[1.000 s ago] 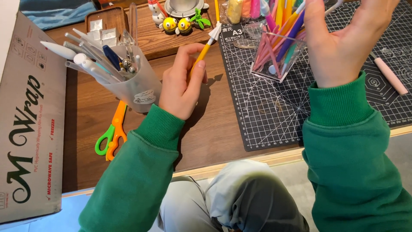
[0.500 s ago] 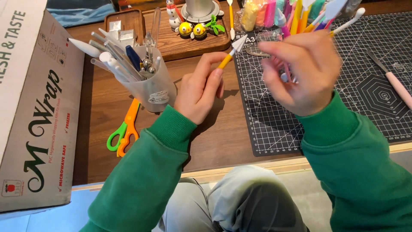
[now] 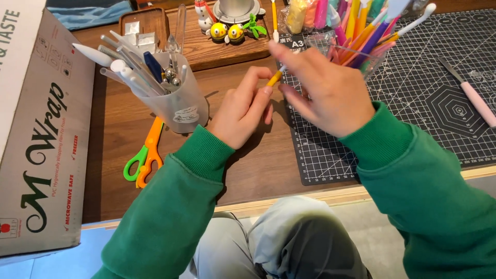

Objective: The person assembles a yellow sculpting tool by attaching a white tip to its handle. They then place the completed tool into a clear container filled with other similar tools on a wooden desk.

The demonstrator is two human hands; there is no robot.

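Left hand (image 3: 243, 111) lies low over the wooden desk (image 3: 129, 155), knuckles up, wrist bent inward, green sleeve (image 3: 170, 206) running back to the lower left; thumb and forefinger are pinched on the lower end of a small yellow tool (image 3: 275, 78), the other fingers curled loosely under. Right hand (image 3: 325, 93) comes in from the right, back of hand to the camera, fingers bunched and slightly blurred around the tool's upper, whitish end; whether they grip it or only touch it, cannot tell. The tool sits between the two hands, just at the left edge of the black cutting mat (image 3: 413, 103). Its long axis runs diagonally, low end toward the left hand, upper end up and to the right, away from the person. Desk is brown wood with a pale front edge; the gridded mat covers its right half. Left of the left hand stands a frosted cup (image 3: 181, 106) crammed with white and metal tools; orange and green scissors (image 3: 147, 155) lie flat just before it. A large cardboard box (image 3: 41, 155) fills the far left. Behind the right hand a clear holder (image 3: 369, 62) carries coloured tools; a pink knife (image 3: 475, 101) lies on the mat, well apart. The person's grey-clad knees (image 3: 279, 243) show below the desk edge.
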